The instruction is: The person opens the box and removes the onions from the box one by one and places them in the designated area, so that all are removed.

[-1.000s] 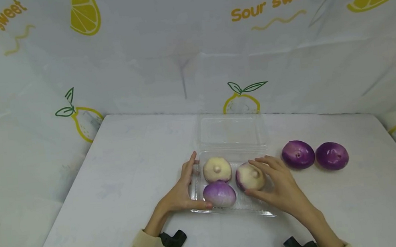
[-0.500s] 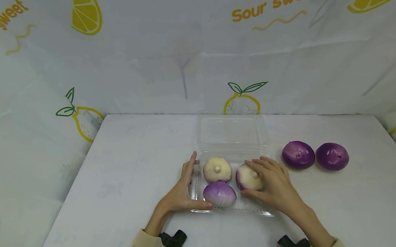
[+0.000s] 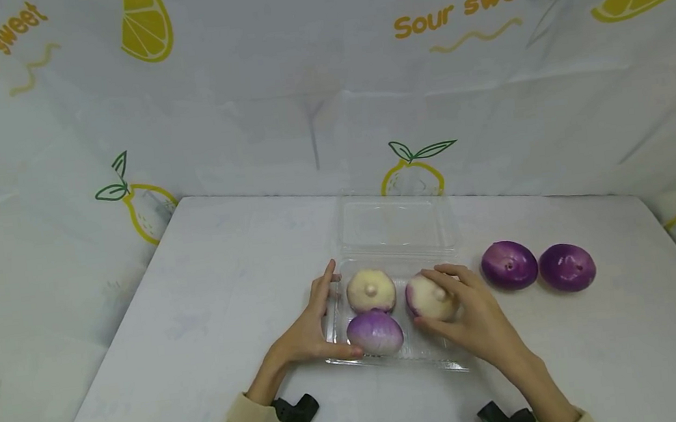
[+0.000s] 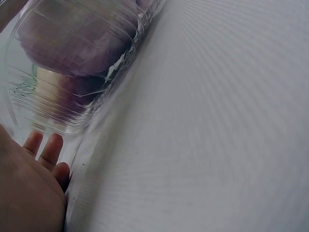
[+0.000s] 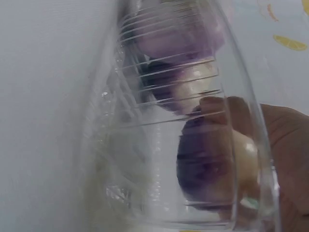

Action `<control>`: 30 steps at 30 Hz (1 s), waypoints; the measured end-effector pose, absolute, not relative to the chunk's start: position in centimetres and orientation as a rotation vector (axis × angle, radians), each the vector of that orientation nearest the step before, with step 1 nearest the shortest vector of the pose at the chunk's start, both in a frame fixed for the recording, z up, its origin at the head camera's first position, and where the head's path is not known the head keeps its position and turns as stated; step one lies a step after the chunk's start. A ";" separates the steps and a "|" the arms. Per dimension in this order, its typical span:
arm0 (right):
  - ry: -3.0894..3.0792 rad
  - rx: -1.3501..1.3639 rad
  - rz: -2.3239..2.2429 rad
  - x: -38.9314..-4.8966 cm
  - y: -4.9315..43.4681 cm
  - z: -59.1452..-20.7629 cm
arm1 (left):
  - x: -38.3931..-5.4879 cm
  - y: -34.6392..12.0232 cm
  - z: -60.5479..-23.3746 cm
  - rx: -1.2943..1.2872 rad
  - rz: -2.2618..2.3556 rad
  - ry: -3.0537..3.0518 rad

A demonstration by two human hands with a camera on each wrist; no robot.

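Observation:
A clear plastic clamshell box lies with its lid folded back. In its left half are a cream-topped onion and, nearer, a purple onion. My left hand rests along the box's left side, fingers and thumb spread wide, the thumb over the near left corner. My right hand holds another cream-and-purple onion inside the right half, thumb in front and fingers behind. Through the box wall, the right wrist view shows this onion at the fingers.
Two dark purple onions lie side by side on the white table, right of the box. A lemon-print cloth hangs behind the table. Black wrist-camera mounts sit on both wrists.
My right hand, with the onion, has shifted slightly to the right and away from the two onions in the left half. My left hand stays where it was.

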State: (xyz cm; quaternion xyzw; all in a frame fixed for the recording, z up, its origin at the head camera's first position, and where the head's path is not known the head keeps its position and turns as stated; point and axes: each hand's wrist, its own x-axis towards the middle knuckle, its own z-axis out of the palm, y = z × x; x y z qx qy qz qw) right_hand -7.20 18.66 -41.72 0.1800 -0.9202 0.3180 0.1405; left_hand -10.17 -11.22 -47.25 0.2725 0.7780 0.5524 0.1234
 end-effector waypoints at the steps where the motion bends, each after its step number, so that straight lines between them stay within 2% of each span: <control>1: -2.649 0.518 0.918 -7.2 18.7 -41.6 | -10.2 -11.2 -47.3 0.795 1.611 2.269; 17: -2.599 0.426 1.007 -7.3 20.5 -40.1 | -10.2 -11.2 -47.2 0.784 1.610 2.260; 30: -2.560 0.297 0.988 -7.5 23.8 -38.9 | -10.2 -11.3 -47.2 0.787 1.604 2.259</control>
